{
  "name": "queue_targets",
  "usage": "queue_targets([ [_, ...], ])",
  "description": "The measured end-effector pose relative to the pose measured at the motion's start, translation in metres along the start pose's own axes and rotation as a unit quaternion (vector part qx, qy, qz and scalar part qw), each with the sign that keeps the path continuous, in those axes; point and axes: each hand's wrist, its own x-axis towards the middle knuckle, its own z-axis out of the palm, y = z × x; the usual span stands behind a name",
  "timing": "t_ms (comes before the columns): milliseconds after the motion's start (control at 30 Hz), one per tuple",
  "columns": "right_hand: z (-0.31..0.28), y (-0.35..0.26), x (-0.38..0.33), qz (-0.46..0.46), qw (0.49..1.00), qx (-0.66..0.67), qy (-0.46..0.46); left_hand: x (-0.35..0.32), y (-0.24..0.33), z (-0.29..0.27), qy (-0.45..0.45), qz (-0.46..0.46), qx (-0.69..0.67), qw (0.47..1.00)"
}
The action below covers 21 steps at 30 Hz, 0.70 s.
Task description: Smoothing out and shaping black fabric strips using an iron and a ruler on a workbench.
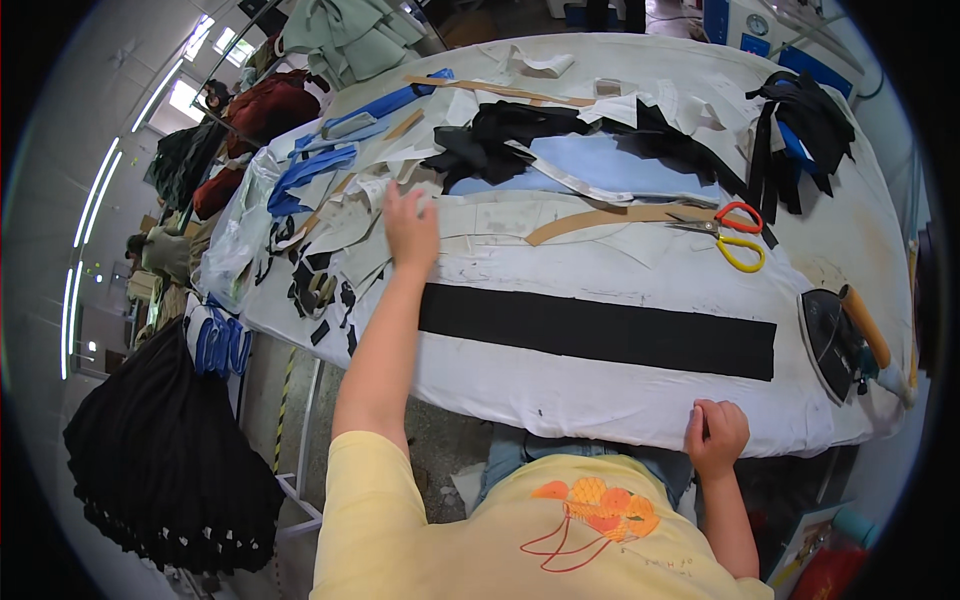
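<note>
My left hand [411,232] reaches over the pale pattern pieces and scraps [370,205] at the left of the table, its fingers apart and nothing visible in them. Below and right of it, a long black fabric strip [598,331] lies flat across the white-covered table. At the table's near edge, short of the strip's right end, my right hand [716,436] is curled into a loose fist with nothing showing in it. Scissors [722,232] with one red and one yellow handle lie beyond the strip. A curved brown pattern strip [610,217] runs under their blades.
An iron [838,340] with an orange handle stands at the right edge. Black fabric pieces [530,130] lie over light blue fabric [625,165] farther back, with another black bundle [808,125] at far right. Black gathered cloth [170,470] hangs left of the table.
</note>
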Motion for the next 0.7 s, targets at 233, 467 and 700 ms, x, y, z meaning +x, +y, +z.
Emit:
queue_targets([
  [233, -0.002, -0.002, -0.001, -0.016, 1.0, 0.003, 0.009, 0.015, -0.127, -0.011, -0.091, -0.254, -0.204, 0.941],
  [467, -0.006, 0.0, -0.004, -0.004, 1.0, 0.002, 0.011, 0.083, -0.045, -0.079, -0.008, -0.215, -0.248, 0.945],
  [700, 0.0, 0.009, 0.005, 0.136, 0.963, 0.234, 0.024, 0.095, 0.085, -0.188, 0.001, -0.056, -0.451, 0.891],
])
